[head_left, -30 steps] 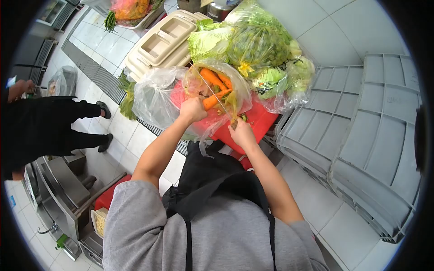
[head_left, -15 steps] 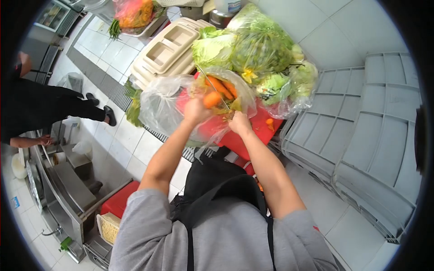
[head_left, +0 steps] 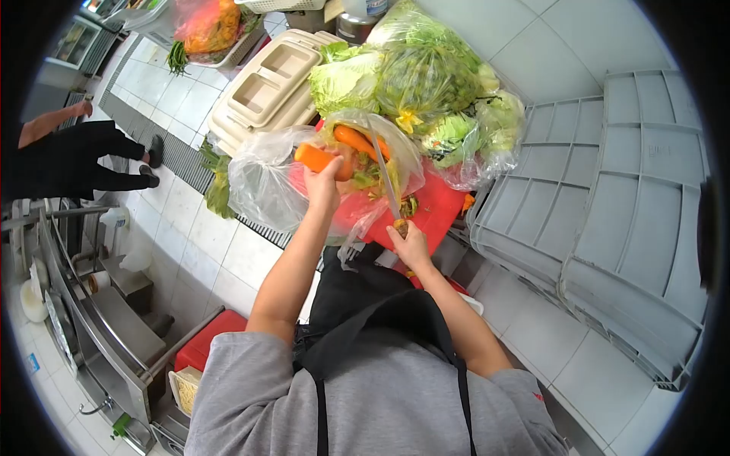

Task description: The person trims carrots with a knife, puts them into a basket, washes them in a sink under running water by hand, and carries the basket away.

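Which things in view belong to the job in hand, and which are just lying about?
In the job:
- left hand, holding a carrot
- right hand, gripping a knife
- open bag with other carrots
- red surface beneath

Apparently just lying about:
- beige container
- bagged greens
- grey crates

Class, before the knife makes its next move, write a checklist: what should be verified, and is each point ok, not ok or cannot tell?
1. Left hand has a firm-looking grip on the carrot: ok, fingers wrapped around it.
2. Right hand holds the knife by its handle: ok.
3. Blade apart from the left hand: ok, a gap shows between them.
4. Blade free of the open bag: cannot tell; they overlap in view.
5. Red surface free of plastic: not ok, clear plastic lies over part of it.
6. Co-worker apart from the knife: ok, away to the left.
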Demonstrator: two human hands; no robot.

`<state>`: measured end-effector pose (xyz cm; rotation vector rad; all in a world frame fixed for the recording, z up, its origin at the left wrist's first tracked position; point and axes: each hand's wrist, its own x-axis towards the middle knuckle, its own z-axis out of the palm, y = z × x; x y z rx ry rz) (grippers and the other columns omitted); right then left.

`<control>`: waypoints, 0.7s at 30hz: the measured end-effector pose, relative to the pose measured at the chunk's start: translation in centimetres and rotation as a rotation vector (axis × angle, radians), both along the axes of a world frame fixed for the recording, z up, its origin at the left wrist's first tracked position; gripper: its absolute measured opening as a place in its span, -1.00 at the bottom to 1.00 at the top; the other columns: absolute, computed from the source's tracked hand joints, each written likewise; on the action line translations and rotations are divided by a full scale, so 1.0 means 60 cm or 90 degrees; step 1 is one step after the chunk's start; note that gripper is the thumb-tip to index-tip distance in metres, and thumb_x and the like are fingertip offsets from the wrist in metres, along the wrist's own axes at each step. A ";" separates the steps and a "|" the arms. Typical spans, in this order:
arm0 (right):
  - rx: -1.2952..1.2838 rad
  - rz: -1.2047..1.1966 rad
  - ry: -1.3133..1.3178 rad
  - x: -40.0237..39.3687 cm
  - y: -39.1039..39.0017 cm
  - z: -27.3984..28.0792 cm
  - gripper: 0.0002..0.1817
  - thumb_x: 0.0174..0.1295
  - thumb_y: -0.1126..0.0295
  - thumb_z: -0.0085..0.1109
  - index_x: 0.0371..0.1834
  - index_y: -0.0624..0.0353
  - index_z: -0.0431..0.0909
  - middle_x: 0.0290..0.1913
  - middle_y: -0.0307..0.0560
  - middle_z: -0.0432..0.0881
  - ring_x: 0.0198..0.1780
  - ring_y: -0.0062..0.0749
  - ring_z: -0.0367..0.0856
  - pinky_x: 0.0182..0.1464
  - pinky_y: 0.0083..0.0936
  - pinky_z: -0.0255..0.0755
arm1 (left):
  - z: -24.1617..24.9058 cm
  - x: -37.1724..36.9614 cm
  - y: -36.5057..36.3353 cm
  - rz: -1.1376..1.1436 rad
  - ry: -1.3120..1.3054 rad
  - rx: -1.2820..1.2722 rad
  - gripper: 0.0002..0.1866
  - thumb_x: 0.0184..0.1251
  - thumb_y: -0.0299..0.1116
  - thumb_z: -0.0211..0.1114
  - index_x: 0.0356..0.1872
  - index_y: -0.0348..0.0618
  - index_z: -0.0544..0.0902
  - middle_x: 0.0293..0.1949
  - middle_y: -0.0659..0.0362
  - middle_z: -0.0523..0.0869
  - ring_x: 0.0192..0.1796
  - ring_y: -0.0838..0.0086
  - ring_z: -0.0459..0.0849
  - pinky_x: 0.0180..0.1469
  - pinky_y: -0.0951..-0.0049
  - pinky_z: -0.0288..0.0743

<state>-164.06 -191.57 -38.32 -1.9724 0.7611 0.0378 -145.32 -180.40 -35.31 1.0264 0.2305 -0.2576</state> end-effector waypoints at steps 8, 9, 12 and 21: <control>0.067 -0.072 -0.103 0.042 0.049 0.075 -0.63 0.07 0.29 0.12 -0.14 0.31 0.32 -0.49 0.19 0.54 -0.39 0.05 0.56 -0.41 -0.25 0.41 | -0.077 0.006 -0.028 0.198 0.236 -0.311 -0.78 -0.13 -0.59 0.16 -0.38 -0.14 0.44 -0.38 0.24 0.49 -0.25 0.44 0.48 -0.05 0.38 0.35; 0.042 -0.052 -0.106 0.045 0.052 0.074 -0.62 0.08 0.29 0.12 -0.13 0.31 0.32 -0.57 0.10 0.52 -0.50 -0.09 0.54 -0.50 -0.32 0.38 | -0.067 0.004 -0.032 0.207 0.247 -0.305 -0.78 -0.15 -0.60 0.16 -0.39 -0.13 0.43 -0.39 0.24 0.49 -0.26 0.44 0.47 -0.05 0.39 0.36; 0.006 -0.021 -0.099 0.058 0.058 0.066 -0.59 0.08 0.26 0.13 -0.11 0.30 0.32 -0.72 -0.02 0.49 -0.74 -0.33 0.49 -0.67 -0.42 0.34 | -0.045 -0.002 -0.045 0.219 0.278 -0.289 -0.78 -0.19 -0.60 0.15 -0.42 -0.13 0.43 -0.40 0.24 0.48 -0.27 0.43 0.47 -0.05 0.38 0.35; -0.102 -0.005 0.039 0.094 0.062 0.049 -0.67 -0.05 0.36 0.11 -0.26 0.38 0.40 -0.48 0.26 0.54 -0.33 0.14 0.53 -0.27 -0.21 0.41 | -0.068 0.003 -0.053 0.237 0.261 -0.285 -0.74 -0.24 -0.61 0.12 -0.41 -0.13 0.40 -0.41 0.22 0.47 -0.26 0.38 0.47 -0.02 0.34 0.34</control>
